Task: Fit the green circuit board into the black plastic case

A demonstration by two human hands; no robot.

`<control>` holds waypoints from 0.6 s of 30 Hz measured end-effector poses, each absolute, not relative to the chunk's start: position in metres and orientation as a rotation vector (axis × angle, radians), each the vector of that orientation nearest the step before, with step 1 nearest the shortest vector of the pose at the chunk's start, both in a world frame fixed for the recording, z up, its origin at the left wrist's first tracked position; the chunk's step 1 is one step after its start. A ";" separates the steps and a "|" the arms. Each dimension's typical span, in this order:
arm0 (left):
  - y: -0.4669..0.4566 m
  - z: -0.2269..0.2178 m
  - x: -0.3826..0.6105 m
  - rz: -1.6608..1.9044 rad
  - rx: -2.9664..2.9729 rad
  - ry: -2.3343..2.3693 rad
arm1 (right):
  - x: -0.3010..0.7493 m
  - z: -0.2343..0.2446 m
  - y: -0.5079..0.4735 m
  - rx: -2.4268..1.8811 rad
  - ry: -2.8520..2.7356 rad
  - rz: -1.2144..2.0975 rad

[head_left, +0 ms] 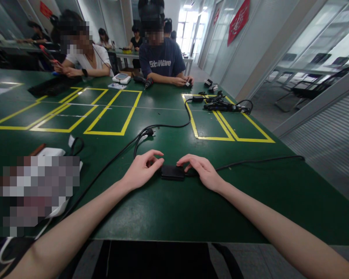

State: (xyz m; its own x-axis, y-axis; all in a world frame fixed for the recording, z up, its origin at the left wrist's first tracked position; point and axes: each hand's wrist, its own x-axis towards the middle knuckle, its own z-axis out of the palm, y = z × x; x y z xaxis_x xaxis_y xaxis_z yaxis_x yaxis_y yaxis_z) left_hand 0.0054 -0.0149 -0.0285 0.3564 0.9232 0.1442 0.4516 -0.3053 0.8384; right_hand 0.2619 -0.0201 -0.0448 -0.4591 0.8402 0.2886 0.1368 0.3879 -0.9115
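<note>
A black power adapter (172, 173) lies flat on the green table in front of me. Just left of it is my left hand (144, 167), thumb and fingers curved and apart, holding nothing. My right hand (202, 168) hovers at the adapter's right end with bent, parted fingers; whether a fingertip touches the adapter I cannot tell. From the right end a black cord (257, 160) runs under my right hand toward the table's right edge. Beyond my left hand, a power plug (149, 132) lies on its looped black cable.
Yellow tape rectangles (123, 133) mark the green table (163, 217). A second adapter (197, 99) and a heap of black cords (221, 104) lie at the far right. A blurred pile with white parts (54, 152) is at left. Two people sit opposite, near a power drill (147, 83).
</note>
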 end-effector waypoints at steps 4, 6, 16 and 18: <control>-0.015 -0.029 0.006 0.850 1.946 1.173 | 0.260 -0.042 -0.021 -0.881 -1.953 0.979; -0.015 -0.030 0.007 0.865 1.934 1.161 | 0.259 -0.041 -0.021 -0.865 -2.022 0.896; -0.015 -0.029 0.008 0.862 1.985 1.136 | 0.259 -0.044 -0.025 -0.804 -2.237 0.680; -0.015 -0.029 0.007 0.846 2.025 1.138 | 0.260 -0.045 -0.026 -0.796 -2.270 0.655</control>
